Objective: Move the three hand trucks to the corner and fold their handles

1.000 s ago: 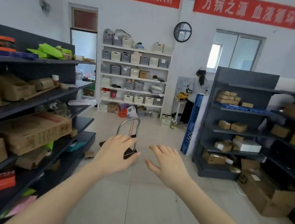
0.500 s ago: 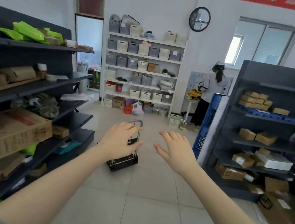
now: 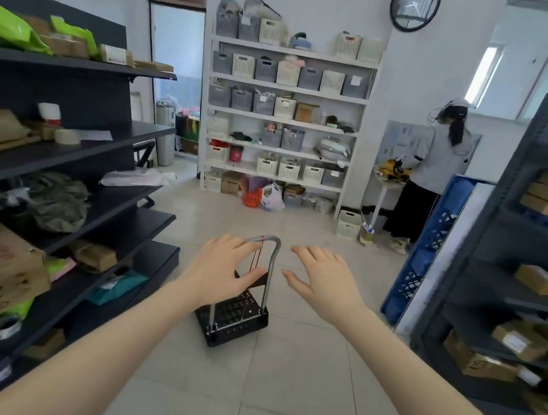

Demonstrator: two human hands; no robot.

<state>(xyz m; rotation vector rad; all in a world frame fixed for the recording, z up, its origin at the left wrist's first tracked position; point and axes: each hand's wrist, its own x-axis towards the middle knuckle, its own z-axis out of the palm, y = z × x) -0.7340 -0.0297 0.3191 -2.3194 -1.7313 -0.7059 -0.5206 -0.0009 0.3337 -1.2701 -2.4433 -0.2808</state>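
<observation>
Dark shelving [image 3: 65, 154] with cardboard boxes lines the left of the tiled floor [image 3: 277, 397]. One hand truck [image 3: 235, 316] stands upright mid-aisle, its metal handle [image 3: 270, 241] raised. The left hand [image 3: 223, 270] overlaps the handle, fingers spread wide; contact is unclear. The right hand [image 3: 325, 282] hovers beside it, fingers wide, empty.

Single head-worn wide-angle view, facing forward and slightly down an aisle. White shelving [image 3: 285, 105] fills the upper centre, far off.
</observation>
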